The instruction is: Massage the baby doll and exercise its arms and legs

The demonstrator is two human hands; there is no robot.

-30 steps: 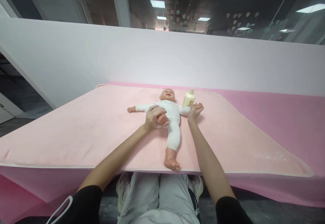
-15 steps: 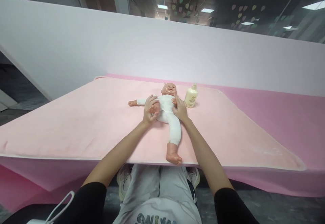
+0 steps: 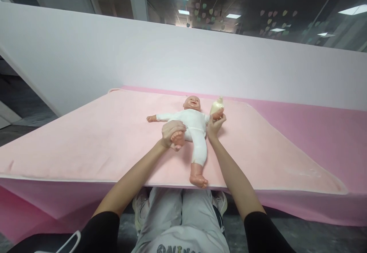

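A baby doll (image 3: 195,120) with a white cloth body lies face up on the pink mat, its head toward the wall. My left hand (image 3: 172,132) is wrapped round the doll's bent leg, and the bare foot (image 3: 178,138) sticks out in front of the palm. On the other side, my right hand (image 3: 214,126) grips the doll's arm near its hand (image 3: 218,114), held out sideways. Just behind that doll hand stands a cream pump bottle (image 3: 217,105), its lower part hidden. The doll's other leg (image 3: 198,151) lies straight toward me, and its other arm stretches left.
The light pink mat (image 3: 100,138) covers most of a table with a darker pink cover (image 3: 315,130). A white low wall (image 3: 172,58) runs along the back, with dark glass above it. My legs (image 3: 183,207) are under the near table edge.
My right hand has moved the doll's arm from its chest outward to the right, in front of the bottle. My left hand has brought the bent leg slightly down and right.
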